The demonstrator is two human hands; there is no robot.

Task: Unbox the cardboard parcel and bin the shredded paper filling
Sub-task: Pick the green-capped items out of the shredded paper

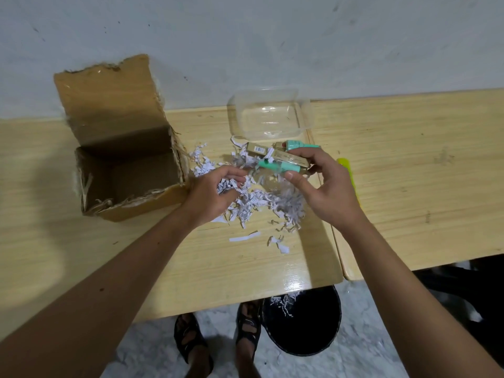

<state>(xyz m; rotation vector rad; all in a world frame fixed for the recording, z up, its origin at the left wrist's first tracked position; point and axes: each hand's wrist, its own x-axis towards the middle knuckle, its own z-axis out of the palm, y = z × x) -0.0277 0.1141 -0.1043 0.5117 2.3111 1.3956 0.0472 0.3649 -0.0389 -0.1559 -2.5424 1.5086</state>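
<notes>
The open cardboard box (128, 170) stands at the left of the wooden table (191, 257), its flap up and its inside looking empty. A heap of white shredded paper (261, 203) lies in the middle of the table. My left hand (215, 192) rests on the heap with its fingers curled around a clump of shreds. My right hand (319, 184) is raised just above the heap and grips small items: a gold carton and mint-green tubes (283, 162). A black bin (302, 320) stands on the floor below the table edge with some shreds in it.
A clear plastic container (270, 115) sits behind the heap near the wall. A yellow-green object (347, 175) lies to the right, partly hidden by my right hand. A second table (422, 170) adjoins on the right. My sandalled feet (218, 339) are beside the bin.
</notes>
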